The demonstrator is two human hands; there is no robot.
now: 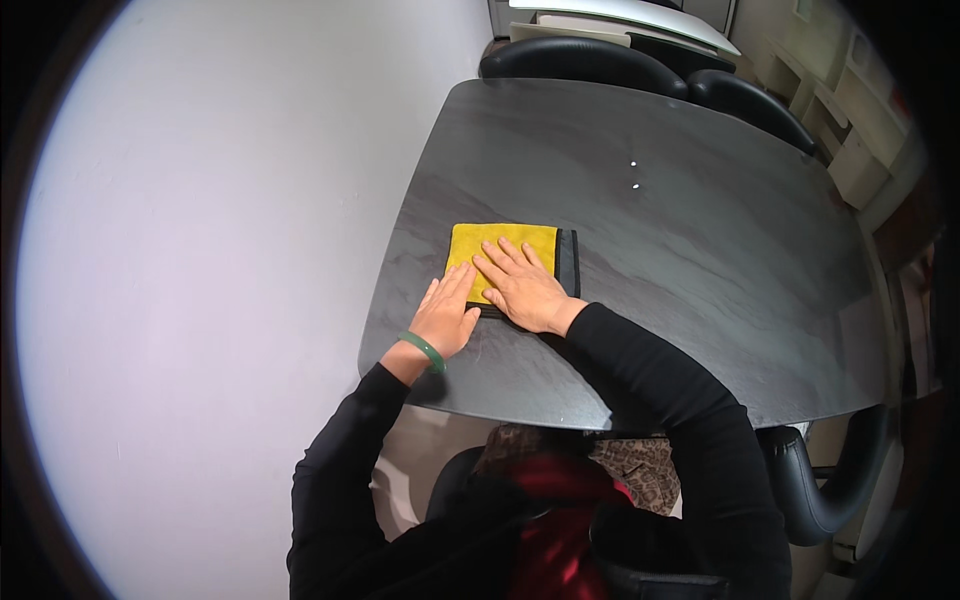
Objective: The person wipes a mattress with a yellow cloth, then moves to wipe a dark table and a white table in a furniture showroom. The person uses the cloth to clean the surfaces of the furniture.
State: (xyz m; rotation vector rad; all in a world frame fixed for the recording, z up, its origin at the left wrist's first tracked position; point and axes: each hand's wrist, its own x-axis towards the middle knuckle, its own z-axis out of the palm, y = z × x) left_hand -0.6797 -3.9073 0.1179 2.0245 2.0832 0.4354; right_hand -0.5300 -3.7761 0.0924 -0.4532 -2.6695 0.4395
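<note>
A folded cloth, yellow on top with a dark grey strip and black edging along its right side, lies flat on the dark grey marbled table. My right hand rests on the middle of the yellow face, palm down with fingers spread. At the cloth's near left corner, my left hand lies with fingers stretched out, the fingertips on the yellow fabric. A green bangle circles my left wrist. Neither hand grips the cloth; both press or lie on it from above.
A white wall runs close along the table's left side. Black chairs stand at the far edge, and another black chair is at the near right. Beyond the far chairs is a white-topped surface. Pale shelving lines the right.
</note>
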